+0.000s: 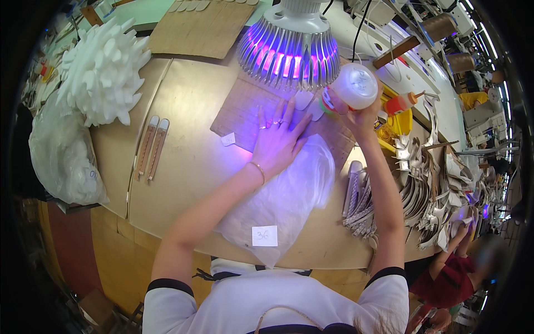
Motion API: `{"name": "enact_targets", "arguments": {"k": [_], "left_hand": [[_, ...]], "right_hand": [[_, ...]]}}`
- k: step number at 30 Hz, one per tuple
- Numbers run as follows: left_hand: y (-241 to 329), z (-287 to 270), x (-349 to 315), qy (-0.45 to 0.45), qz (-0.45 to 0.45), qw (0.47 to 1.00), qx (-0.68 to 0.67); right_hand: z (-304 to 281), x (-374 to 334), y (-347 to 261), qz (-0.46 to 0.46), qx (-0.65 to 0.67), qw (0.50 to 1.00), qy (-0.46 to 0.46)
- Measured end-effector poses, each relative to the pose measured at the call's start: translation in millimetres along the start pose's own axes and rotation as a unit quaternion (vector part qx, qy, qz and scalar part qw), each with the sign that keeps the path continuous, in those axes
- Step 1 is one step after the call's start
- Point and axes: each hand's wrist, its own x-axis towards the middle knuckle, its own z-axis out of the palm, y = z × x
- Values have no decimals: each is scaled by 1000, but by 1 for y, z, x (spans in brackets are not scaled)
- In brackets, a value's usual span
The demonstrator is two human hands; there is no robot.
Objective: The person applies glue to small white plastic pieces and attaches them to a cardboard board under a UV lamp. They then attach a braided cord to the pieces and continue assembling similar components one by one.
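Note:
My left hand lies palm down with fingers spread on a brown cardboard sheet, its fingertips close to small pale rounded pieces. Whether a fingertip presses on one is hard to tell. In my right hand is a whitish squeeze bottle, tipped over with its base up; its nozzle is hidden. Purple light falls on the cardboard from a large finned lamp just above. Under my left wrist spreads a clear plastic bag, a paper slip on it.
Two brown straps lie at left, near a heap of white foam-like pieces and a stuffed plastic bag. Many grey straps pile up at right, beside a yellow basket and a red-and-white bottle. Another person works at far right.

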Motion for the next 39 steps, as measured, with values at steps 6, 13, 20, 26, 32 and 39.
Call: {"name": "enact_targets", "arguments": {"k": [6,13,20,26,32,39], "left_hand": [[-1,1,0,4,-3,1000,-8],[0,2,-1,5,-1,1000,-4],[0,2,0,10,-7,1000,-16],[1,3,0,-2,-11,1000,-11],[0,2,0,5,-4,1000,5],[1,3,-1,6,-7,1000,-6]], "right_hand": [[11,-1,-2,21,33,997,-61],[0,-1,-2,-1,-15,1000,-20],[6,-3,-1,22,9,998,-50],[-5,-5,9,13,-37,999,-20],[9,-6,1,37,23,998,-44],[4,-1,-1,18,-33,999,-17]]}}
